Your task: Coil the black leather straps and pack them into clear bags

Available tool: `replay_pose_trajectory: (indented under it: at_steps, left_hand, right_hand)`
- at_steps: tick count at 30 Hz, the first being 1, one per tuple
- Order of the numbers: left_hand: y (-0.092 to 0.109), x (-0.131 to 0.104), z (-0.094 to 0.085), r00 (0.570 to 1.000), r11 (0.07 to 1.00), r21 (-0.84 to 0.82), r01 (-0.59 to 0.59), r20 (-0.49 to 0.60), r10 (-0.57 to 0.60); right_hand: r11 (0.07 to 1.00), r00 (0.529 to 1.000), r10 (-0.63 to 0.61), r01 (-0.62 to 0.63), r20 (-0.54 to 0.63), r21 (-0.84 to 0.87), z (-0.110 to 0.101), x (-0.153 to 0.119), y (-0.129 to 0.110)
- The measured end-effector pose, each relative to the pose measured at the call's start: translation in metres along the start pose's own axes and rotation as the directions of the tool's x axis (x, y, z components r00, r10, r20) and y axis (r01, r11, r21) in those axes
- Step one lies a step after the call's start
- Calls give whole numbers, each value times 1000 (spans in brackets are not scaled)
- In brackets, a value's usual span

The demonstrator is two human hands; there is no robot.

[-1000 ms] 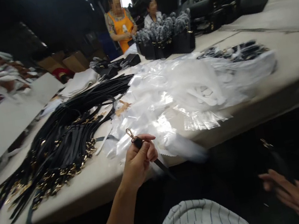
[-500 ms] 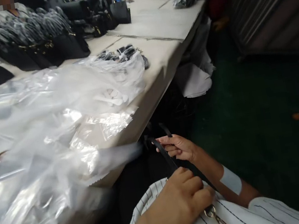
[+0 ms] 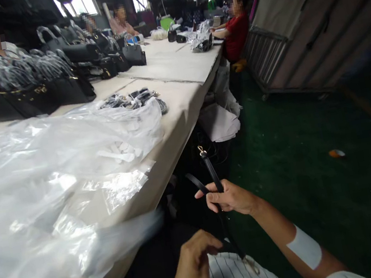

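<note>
A narrow black strap runs through my right hand, whose fingers are closed around it. One end points up and bears a gold clasp. A second black length sticks out to the left of those fingers. Below, the strap hangs down to another metal clasp over my striped white clothing. Left of this lower part is my left hand, fingers bent and loosely apart. Its fingertips come close to the strap; whether they touch it is unclear.
Clear plastic bags cover the near table and overhang its edge. Wrapped straps lie beyond them. Black handbags stand at the left. A person in red is by the far edge, beside a large cart.
My view has tilted up and swung right. My left hand has come away from the strap's lower end. In my right hand the clasp end now stands up in sight.
</note>
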State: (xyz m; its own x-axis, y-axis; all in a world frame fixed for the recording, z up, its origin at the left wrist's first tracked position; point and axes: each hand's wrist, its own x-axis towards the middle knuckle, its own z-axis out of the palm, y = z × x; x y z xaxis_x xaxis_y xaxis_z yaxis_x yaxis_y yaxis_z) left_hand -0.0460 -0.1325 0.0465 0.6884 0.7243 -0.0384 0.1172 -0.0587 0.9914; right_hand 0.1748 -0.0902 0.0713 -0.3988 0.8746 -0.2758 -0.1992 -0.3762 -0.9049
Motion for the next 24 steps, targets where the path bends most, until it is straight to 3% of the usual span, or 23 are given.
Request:
replay_pose_trajectory:
  at_steps: [1,3,5,8,13,16,18,21,24]
  left_hand:
    - [2,1,-10,991,999,-17,43,-126,-45]
    - [9,8,-28,930,997,-15,80,-360,-80]
    - [18,19,-41,878,998,21,58,-478,-41]
    - [30,36,-46,913,1000,13,27,-407,-19]
    - [41,52,-46,923,931,-361,47,-340,-179]
    - [49,54,-52,939,875,-474,96,-249,-238]
    - [54,54,-50,949,888,-434,150,-189,-253]
    - [46,54,-34,955,959,-206,195,-183,-233]
    - [16,62,-16,945,991,-35,130,-299,-134]
  right_hand:
    - [998,1000,17,-15,26,-62,1,-3,-1]
    - [985,995,46,-31,86,-171,6,-6,-4]
    - [969,985,63,-21,163,-247,13,-8,-5]
    - [958,964,74,2,255,-287,22,-8,-2]
    - [966,975,89,-35,201,-258,20,-9,5]
    - [969,973,92,-37,214,-246,15,-12,5]
    - [969,965,99,-38,243,-243,18,-15,5]
    - [962,959,150,-85,242,-259,28,-16,7]
    - [913,990,140,-118,28,-391,35,-11,11]
